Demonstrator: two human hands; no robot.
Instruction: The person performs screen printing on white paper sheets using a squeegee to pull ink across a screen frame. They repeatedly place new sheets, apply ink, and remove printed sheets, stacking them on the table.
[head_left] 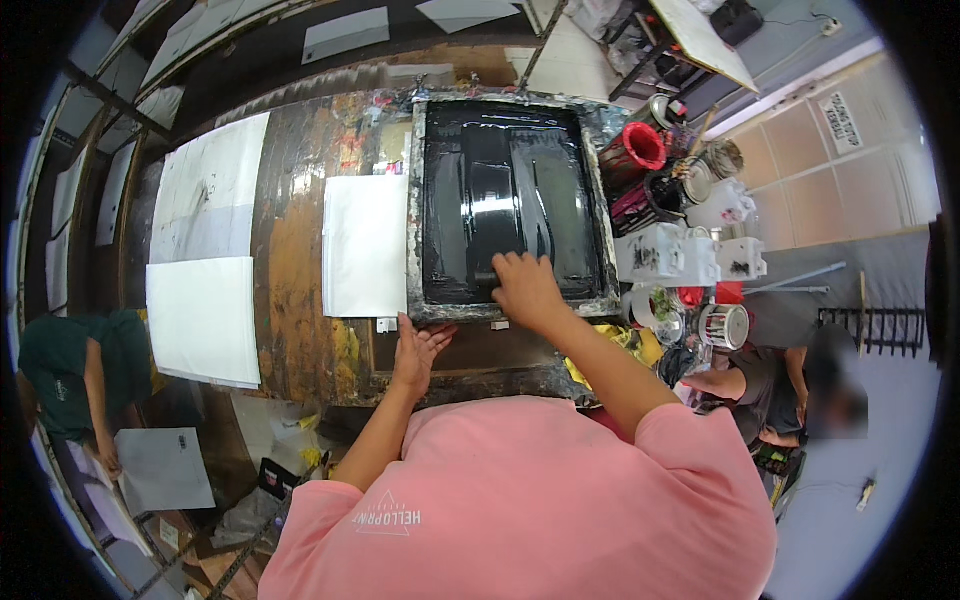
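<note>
A screen-printing frame [415, 215] lies in front of me, its mesh coated in wet black ink [492, 160] with glossy streaks running from far to near. My right hand [530, 290] is over the near part of the mesh, fingers curled round a dark, ink-covered squeegee [485, 280] that barely shows against the ink. By the frame's near left corner is my left hand [422, 355], palm turned up and fingers stretched along the near edge, holding nothing. A stack of white paper sheets [365, 250] sits against the frame's left side.
More white sheets [203, 320] lie farther left on the stained wooden table [300, 210]. Ink cans, a red tub [640, 148] and white containers [650, 253] crowd the right side. One person [75, 370] handles a grey sheet [165, 468] at left; another person [775, 385] sits at right.
</note>
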